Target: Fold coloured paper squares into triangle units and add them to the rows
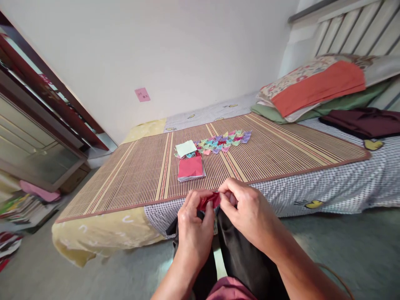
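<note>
My left hand [193,227] and my right hand [246,210] meet over my knees at the bed's edge, both pinching a small piece of red folded paper [210,200] between fingertips. Ahead on the striped bamboo mat [281,146] lies a stack of square paper with a red sheet on top [190,168]. Behind it rests a pale green sheet [186,148]. A row of several small folded paper pieces in mixed colours [222,141] stretches to the right of that sheet.
The mat covers a bed with a checked sheet [343,183] and yellow cover [103,233]. Pillows [315,85] and a dark maroon cloth [362,121] lie at the right. A pink note [142,94] sticks on the wall. Books [21,208] pile on the floor at left.
</note>
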The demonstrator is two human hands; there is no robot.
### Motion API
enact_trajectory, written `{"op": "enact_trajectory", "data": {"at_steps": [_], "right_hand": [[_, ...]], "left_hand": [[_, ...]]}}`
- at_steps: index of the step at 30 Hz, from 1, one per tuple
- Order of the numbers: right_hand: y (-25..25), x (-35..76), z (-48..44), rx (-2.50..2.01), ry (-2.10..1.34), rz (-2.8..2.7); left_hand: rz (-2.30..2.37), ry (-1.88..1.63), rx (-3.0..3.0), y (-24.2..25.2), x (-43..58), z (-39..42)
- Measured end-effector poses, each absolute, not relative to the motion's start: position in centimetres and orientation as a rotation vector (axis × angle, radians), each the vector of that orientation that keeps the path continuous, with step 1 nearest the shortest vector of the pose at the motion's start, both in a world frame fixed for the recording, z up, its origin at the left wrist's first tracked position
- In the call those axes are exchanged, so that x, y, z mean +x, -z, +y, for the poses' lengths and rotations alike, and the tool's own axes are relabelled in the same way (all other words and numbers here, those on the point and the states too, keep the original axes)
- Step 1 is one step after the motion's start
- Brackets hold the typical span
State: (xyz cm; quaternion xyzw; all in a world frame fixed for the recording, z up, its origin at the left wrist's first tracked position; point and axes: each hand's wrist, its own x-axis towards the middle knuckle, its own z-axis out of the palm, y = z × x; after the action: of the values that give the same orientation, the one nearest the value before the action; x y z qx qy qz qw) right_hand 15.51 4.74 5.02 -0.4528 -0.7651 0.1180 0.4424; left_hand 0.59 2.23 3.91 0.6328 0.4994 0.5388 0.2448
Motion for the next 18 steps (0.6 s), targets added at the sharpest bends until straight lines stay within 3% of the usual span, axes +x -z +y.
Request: {"op": "enact_trajectory", "data": {"at_steps": [5, 18], "right_hand": [[-5.31, 15.66, 4.93, -1.054, -0.243, -1.958], [-5.62, 16.12, 4.78, -1.036, -0.21, -2.05]], "left_hand": [[1.177, -1.341, 1.338, -3.87, 0.49, 2.07], [1.146, -1.332, 1.341, -3.87, 0.36, 2.0]]}}
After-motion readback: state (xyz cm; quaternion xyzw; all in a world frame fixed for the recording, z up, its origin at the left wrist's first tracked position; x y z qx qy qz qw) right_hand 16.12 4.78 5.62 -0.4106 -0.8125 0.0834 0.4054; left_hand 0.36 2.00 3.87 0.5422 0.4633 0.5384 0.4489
